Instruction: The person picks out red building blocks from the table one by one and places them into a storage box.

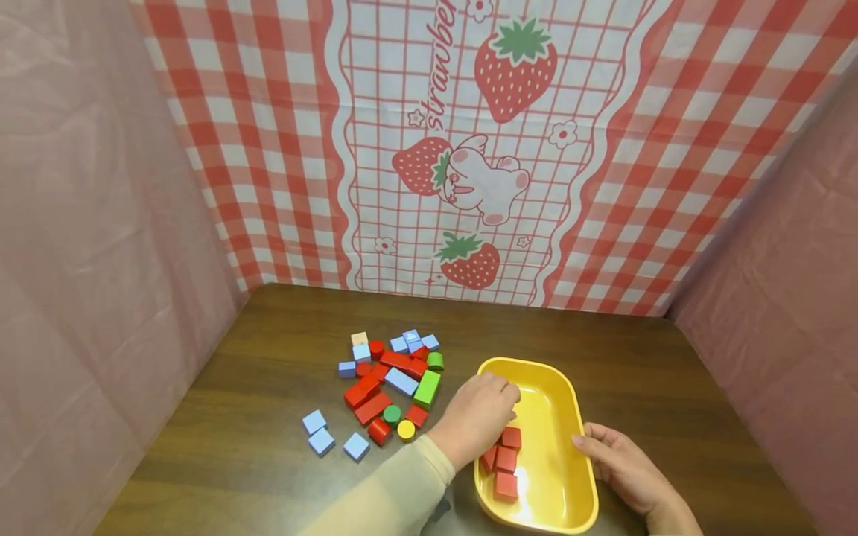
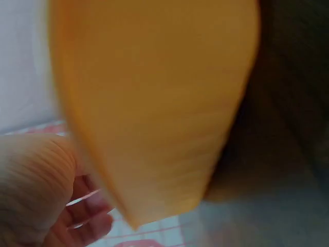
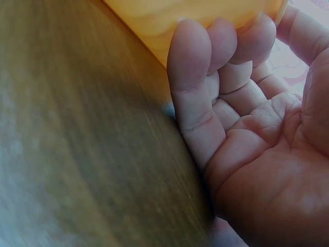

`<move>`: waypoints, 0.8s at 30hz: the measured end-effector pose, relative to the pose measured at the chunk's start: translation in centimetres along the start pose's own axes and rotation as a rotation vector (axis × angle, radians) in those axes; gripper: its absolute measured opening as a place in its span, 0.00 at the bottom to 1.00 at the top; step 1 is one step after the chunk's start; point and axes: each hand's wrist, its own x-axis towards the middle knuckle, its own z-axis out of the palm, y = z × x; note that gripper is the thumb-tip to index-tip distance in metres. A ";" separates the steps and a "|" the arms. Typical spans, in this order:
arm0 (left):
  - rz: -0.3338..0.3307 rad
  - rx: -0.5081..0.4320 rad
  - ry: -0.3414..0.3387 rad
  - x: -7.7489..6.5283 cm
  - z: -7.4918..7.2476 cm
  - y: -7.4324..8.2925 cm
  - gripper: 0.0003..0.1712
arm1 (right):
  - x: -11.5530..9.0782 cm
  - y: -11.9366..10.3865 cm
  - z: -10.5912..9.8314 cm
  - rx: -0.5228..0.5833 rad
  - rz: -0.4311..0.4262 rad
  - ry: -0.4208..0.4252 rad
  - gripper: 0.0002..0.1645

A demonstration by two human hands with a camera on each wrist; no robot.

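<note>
A yellow plastic tray [image 1: 582, 476] stands on the table with several red blocks [image 1: 506, 459] along its left side. My left hand [image 1: 477, 417] reaches over the tray's left rim, fingers bent down inside. In the left wrist view the tray's outer wall [image 2: 159, 113] hides part of that hand [image 2: 36, 190], so whether it holds a block is not visible. My right hand [image 1: 623, 465] grips the tray's right rim, thumb on top. Its fingertips [image 3: 190, 51] press against the outer wall in the right wrist view.
Left of the tray lies a loose group of wooden blocks: red bars [image 1: 372, 408], a green block [image 1: 427, 389], a yellow cylinder [image 1: 406, 429] and light blue pieces [image 1: 401, 382]. More blue blocks [image 1: 321, 441] lie nearer the front left. A strawberry-print cloth [image 1: 462, 208] hangs behind the table.
</note>
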 end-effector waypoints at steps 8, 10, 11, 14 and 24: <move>-0.057 0.109 -0.069 0.5 2.0 0.5 0.15 | 0.0 0.2 -0.2 0.000 -0.040 -0.044 0.13; -0.078 0.111 -0.085 0.6 2.1 0.6 0.15 | 0.0 0.0 -0.2 0.007 -0.038 -0.046 0.13; -0.086 0.111 -0.092 0.6 2.2 0.6 0.15 | 0.0 0.0 -0.2 0.012 -0.034 -0.049 0.13; -0.104 0.103 -0.105 0.7 2.3 0.7 0.17 | -0.1 -0.1 -0.1 0.024 -0.022 -0.051 0.13; -0.122 0.101 -0.124 0.5 2.3 0.8 0.20 | -0.1 -0.1 0.0 0.009 -0.007 -0.011 0.12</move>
